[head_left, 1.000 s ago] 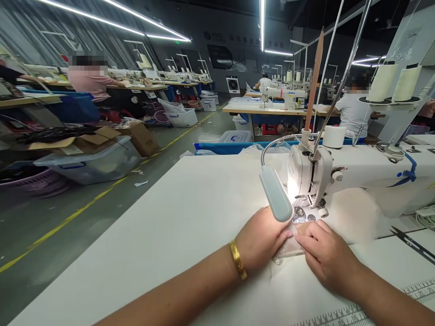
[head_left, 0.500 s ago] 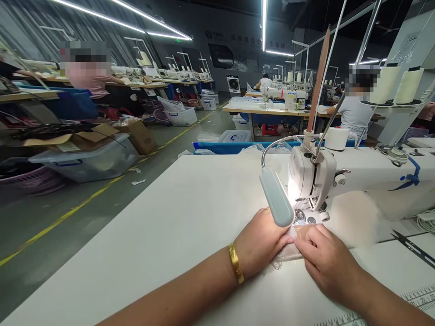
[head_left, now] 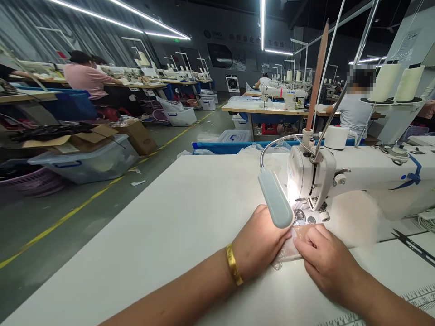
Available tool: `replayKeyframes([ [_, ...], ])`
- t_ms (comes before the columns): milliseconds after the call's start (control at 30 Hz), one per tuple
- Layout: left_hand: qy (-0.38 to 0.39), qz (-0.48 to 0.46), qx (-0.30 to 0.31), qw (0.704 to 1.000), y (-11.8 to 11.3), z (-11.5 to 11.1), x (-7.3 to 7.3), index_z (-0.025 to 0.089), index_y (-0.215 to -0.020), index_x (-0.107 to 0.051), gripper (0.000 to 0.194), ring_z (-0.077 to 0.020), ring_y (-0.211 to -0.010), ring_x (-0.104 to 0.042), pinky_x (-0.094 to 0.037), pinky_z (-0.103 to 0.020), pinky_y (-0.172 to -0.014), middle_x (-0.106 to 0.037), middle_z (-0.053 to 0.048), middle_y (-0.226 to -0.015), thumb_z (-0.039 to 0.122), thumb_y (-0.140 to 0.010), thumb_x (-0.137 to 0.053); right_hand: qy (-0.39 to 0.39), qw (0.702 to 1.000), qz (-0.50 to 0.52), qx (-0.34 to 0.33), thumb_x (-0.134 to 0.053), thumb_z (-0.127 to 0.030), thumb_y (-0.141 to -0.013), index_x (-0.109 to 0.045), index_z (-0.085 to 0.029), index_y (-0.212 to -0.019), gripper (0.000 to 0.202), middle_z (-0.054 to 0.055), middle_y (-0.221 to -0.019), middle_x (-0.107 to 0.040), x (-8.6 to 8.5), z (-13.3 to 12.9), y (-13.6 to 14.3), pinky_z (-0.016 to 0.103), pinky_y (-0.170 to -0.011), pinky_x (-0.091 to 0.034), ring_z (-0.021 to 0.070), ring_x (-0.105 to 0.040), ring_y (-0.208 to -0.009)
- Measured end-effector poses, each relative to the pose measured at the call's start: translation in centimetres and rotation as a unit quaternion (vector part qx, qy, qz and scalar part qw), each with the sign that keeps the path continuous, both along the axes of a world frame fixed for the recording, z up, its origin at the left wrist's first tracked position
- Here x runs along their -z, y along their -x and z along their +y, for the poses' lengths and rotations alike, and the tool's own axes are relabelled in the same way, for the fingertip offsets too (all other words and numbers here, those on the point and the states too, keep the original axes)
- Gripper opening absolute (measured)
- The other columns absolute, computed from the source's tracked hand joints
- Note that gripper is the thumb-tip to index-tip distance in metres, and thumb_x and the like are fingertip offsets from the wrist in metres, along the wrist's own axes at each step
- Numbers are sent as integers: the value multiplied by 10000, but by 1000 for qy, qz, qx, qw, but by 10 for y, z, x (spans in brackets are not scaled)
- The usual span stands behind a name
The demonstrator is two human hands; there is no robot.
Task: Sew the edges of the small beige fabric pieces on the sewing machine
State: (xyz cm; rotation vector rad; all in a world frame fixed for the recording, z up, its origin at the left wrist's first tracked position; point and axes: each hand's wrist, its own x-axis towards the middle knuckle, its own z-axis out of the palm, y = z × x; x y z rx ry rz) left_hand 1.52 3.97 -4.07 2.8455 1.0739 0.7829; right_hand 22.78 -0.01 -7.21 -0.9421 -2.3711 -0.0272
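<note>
A small piece of sheer, pale pinkish fabric point(head_left: 288, 251) lies on the white table in front of the sewing machine's point(head_left: 301, 174) needle area. My left hand point(head_left: 256, 242), a gold bangle at its wrist, is closed on the fabric's left side, its fingertips partly behind the grey-green lamp head point(head_left: 276, 199). From the right, my right hand point(head_left: 331, 262) pinches the same piece between curled fingers and thumb. Bright lamp light falls around the presser foot, and the needle itself is hard to make out.
Black thread snips point(head_left: 414, 248) lie right of my right hand. A clear ruler point(head_left: 416, 296) runs along the table's front right. Cream thread cones point(head_left: 384, 83) stand behind the machine. Co-workers sit at other machines, and a lidded plastic bin point(head_left: 91, 160) stands on the floor to the left.
My left thumb has drawn in against the hand, and the left hand has shifted slightly left. My right hand keeps its pinch, almost unmoved.
</note>
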Motion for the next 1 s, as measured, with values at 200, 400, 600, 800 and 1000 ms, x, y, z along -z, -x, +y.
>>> replayKeyframes([
  [200, 45, 29, -13, 998, 3, -4, 4, 196, -961, -666, 98, -249, -873, -600, -482, -373, -776, -654, -46, -946, 148, -953, -580, -11, 1000, 3, 0, -425, 40, -843, -647, -161, -964, 324, 28, -763, -449, -1, 0, -1, 302, -640, -325, 203, -370, -723],
  [400, 62, 27, -24, 997, 3, -7, 2, 210, -1014, -656, 91, -271, -960, -611, -502, -397, -826, -663, -65, -1039, 182, -959, -589, -9, 1000, 12, 2, -420, 47, -841, -663, -152, -1043, 374, 33, -778, -462, 0, -1, 0, 305, -643, -336, 206, -383, -732],
  [600, 68, -3, -7, 998, 5, 3, 8, 199, -1071, -650, 120, -271, -997, -635, -513, -449, -926, -701, -67, -1106, 248, -982, -586, 3, 1000, 7, 26, -418, 29, -831, -655, -158, -949, 324, 32, -768, -467, 2, 1, 1, 310, -615, -302, 202, -369, -701],
  [800, 46, -9, -12, 999, 5, 10, 15, 191, -1025, -669, 111, -291, -1052, -659, -499, -494, -1010, -723, -85, -1136, 269, -967, -616, 14, 999, 1, 45, -425, 7, -867, -649, -168, -939, 294, 36, -771, -488, 4, 2, 1, 315, -618, -293, 209, -394, -708],
  [1000, 35, -13, -7, 999, 5, 10, 17, 198, -1045, -674, 108, -291, -1059, -673, -494, -502, -1023, -736, -89, -1136, 259, -969, -627, 4, 999, -5, 52, -427, -9, -895, -657, -182, -1039, 322, 39, -785, -515, 4, 2, 1, 318, -617, -302, 214, -414, -712],
])
